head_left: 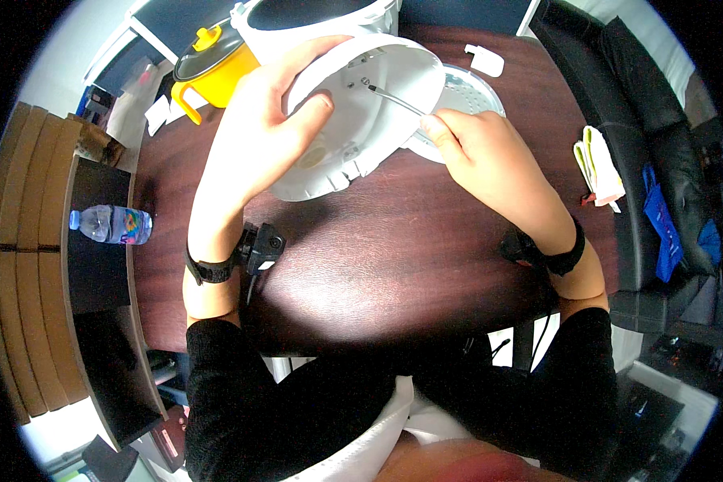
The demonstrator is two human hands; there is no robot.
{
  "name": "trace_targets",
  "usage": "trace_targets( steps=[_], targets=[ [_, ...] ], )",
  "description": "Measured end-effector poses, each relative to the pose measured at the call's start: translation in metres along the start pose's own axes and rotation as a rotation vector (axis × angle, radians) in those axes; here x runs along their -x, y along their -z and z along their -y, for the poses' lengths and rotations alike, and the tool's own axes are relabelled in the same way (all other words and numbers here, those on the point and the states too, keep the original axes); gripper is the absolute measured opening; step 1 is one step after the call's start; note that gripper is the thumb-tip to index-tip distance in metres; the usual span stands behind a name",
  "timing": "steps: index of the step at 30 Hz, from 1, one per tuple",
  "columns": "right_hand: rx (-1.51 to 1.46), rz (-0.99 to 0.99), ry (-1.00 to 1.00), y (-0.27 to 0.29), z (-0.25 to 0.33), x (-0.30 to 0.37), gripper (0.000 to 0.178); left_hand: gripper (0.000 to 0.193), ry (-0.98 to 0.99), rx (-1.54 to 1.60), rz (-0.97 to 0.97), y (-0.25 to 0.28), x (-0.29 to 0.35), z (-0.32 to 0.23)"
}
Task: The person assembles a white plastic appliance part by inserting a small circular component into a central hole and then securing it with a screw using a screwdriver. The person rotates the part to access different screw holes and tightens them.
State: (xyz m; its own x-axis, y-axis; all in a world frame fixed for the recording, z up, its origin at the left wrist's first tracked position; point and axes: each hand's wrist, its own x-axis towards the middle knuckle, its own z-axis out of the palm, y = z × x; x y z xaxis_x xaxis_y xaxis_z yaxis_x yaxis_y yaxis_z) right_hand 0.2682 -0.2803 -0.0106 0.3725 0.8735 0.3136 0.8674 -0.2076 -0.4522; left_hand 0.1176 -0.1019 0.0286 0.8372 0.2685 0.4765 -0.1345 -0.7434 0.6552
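Note:
My left hand [275,120] grips the rim of a round white plastic lid [329,157], thumb inside and fingers behind it. The lid is tilted up over the table, its hollow inner side toward me. In my right hand [478,149] is a screwdriver [402,103] with a thin metal shaft; its handle is hidden in my fist. The shaft points left, its tip at or very near a small fitting on the lid's inner face. Contact cannot be made out for sure. Behind the lid lies a round perforated metal plate [471,95], partly covered by the lid and my right hand.
A white appliance body [273,40] with a dark inside stands at the back, beside a yellow pot [225,72] with a black lid. A small white plastic piece [485,61] and a folded cloth [598,167] lie to the right. A water bottle [111,225] lies at left.

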Motion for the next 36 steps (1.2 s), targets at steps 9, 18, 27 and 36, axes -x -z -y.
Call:
trace_targets(
  steps=[9, 18, 27, 36],
  targets=[
    [0.062, -0.045, 0.033, -0.001, -0.002, 0.004, 0.032, 0.04, -0.023, -0.041, 0.017, -0.003, 0.001, -0.008],
    [0.195, -0.07, 0.069, 0.013, 0.006, 0.008, 0.034, 0.043, -0.015, 0.092, 0.005, -0.01, 0.004, -0.016],
    [-1.184, 0.559, -0.474, -0.013, -0.002, -0.004, 0.044, 0.044, -0.035, -0.041, -0.026, -0.011, 0.003, -0.013],
    [-1.819, 0.927, -0.46, -0.024, -0.015, -0.003, 0.04, 0.041, -0.036, -0.04, -0.023, -0.01, 0.004, -0.011]
  ],
)
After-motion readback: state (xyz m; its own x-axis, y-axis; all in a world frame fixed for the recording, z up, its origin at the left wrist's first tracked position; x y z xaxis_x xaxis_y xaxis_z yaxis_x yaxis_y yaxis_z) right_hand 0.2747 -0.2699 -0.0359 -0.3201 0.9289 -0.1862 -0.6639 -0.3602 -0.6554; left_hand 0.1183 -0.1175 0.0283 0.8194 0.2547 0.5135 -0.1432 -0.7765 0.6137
